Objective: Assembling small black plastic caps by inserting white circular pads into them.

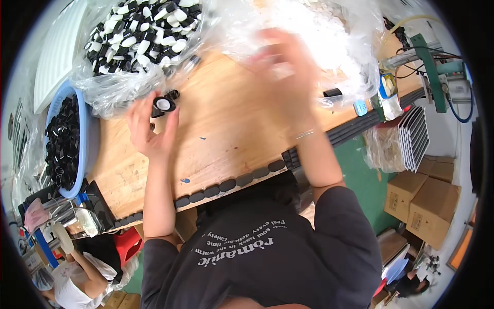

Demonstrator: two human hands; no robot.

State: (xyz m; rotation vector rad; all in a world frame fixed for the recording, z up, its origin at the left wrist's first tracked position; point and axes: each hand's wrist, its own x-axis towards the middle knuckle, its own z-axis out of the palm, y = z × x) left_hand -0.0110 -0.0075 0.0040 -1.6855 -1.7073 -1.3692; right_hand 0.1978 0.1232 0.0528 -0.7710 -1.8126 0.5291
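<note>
Between the thumb and fingers of my left hand is a small black cap with a round white inside facing up. Another small black piece lies just beyond it. My right hand is smeared by motion over the near side of a clear bag of white pieces; whether it holds anything cannot be made out. Beyond my left hand, a clear plastic bag bears a heap of black-and-white pieces. A short black tube lies beside the white pieces.
A blue basin of black parts stands at the left of the wooden table. Dark padding lines the near edge. A green metal bracket is at right. Cartons stand on the floor; another person sits lower left.
</note>
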